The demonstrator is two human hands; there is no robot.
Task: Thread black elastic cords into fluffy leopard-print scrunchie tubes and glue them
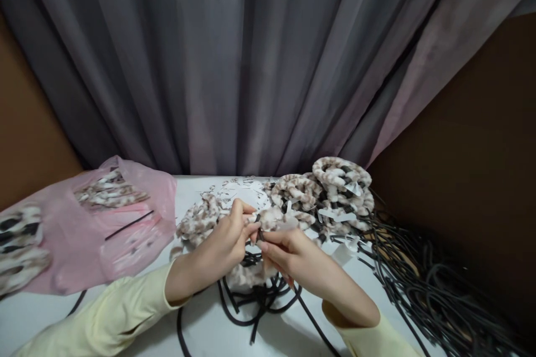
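Note:
Over the middle of the white table, my left hand [228, 237] and my right hand [298, 259] meet with their fingertips pinched together. Between them is a fluffy brown-and-white fabric piece [272, 218], with a small dark part at the fingertips. My fingers partly hide where they grip it. Black cords [247, 321] lie looped on the table below my hands, beside more of the fluffy fabric [245, 276]. Left of my hands sits another fluffy fabric bundle [201, 220].
Fluffy rings [341, 173] with white tags are piled at the back right. A tangle of black cords [419, 279] hangs off the right side. A pink plastic bag [75, 256] with fluffy pieces covers the left. Grey curtains [218, 67] hang behind the white table [186, 184].

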